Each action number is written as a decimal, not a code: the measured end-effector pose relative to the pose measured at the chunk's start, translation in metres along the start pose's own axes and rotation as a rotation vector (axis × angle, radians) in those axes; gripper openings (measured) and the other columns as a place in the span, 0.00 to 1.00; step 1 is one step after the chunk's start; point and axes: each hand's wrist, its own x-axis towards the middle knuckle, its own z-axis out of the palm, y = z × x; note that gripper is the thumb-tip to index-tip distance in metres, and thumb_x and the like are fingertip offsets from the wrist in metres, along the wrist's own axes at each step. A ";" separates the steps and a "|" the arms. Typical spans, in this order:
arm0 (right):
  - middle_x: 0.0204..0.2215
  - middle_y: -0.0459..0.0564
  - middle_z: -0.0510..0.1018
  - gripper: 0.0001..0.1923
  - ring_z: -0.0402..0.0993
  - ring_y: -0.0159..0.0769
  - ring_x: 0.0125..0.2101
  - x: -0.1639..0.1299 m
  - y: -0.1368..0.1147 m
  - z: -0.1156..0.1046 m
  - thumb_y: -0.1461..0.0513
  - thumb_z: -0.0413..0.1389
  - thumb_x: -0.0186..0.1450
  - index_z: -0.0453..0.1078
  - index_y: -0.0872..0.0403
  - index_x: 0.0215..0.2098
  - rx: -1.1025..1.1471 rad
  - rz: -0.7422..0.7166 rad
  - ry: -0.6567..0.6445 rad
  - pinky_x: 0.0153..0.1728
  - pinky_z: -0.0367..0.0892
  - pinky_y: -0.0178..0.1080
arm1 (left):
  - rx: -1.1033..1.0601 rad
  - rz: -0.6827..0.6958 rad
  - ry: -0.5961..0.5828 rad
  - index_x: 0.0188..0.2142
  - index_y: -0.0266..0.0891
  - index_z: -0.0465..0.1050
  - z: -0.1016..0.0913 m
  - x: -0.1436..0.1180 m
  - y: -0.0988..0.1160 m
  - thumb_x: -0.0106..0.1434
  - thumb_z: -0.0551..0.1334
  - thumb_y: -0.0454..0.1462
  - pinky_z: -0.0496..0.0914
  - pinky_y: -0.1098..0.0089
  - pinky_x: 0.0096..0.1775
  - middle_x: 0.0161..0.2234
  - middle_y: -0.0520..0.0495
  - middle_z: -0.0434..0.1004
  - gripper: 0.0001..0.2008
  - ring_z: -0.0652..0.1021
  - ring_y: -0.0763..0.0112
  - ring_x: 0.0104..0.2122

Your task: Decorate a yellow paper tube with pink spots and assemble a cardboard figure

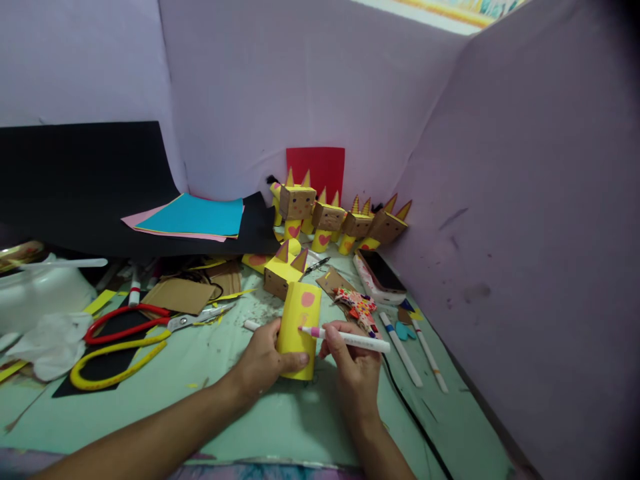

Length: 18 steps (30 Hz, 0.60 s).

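Observation:
My left hand [267, 360] is wrapped round the lower left side of a yellow paper tube [294, 357], its thumb lying across the front. On the tube's upper part is a pinkish-orange oval spot [307, 299], with a fainter mark below it. My right hand [353, 363] pinches a white marker [363, 341] whose pink tip end points left and meets the tube's surface. Just behind the tube sits a cardboard box head [277, 283] with yellow top and pointed ears or horns.
Several finished-looking yellow box-headed animals [299, 202] stand at the back before a red sheet [325, 163]. Red-and-yellow scissors [175, 323] lie left. A phone [383, 271], loose markers [400, 348] and a black cable [415, 417] are right. Coloured paper [195, 217] rests on black sheets.

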 end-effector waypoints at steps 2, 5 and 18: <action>0.15 0.44 0.72 0.13 0.69 0.32 0.17 0.000 0.000 0.000 0.53 0.58 0.59 0.73 0.55 0.26 -0.003 -0.003 -0.010 0.19 0.64 0.33 | -0.009 -0.003 -0.009 0.41 0.33 0.70 0.000 0.000 0.000 0.36 0.73 0.37 0.70 0.67 0.33 0.34 0.45 0.78 0.30 0.77 0.61 0.33; 0.19 0.45 0.75 0.13 0.71 0.33 0.19 0.001 0.000 0.001 0.53 0.58 0.59 0.74 0.55 0.29 0.002 -0.021 0.045 0.22 0.66 0.34 | 0.005 -0.007 -0.001 0.42 0.33 0.70 0.001 0.001 0.002 0.36 0.73 0.37 0.70 0.68 0.33 0.34 0.45 0.78 0.32 0.77 0.61 0.33; 0.19 0.46 0.75 0.12 0.71 0.33 0.20 0.001 0.005 -0.001 0.54 0.57 0.60 0.74 0.55 0.28 -0.041 -0.081 -0.022 0.22 0.67 0.34 | 0.009 -0.009 0.015 0.42 0.34 0.70 0.002 -0.001 0.005 0.36 0.72 0.37 0.70 0.67 0.33 0.32 0.46 0.78 0.30 0.77 0.61 0.32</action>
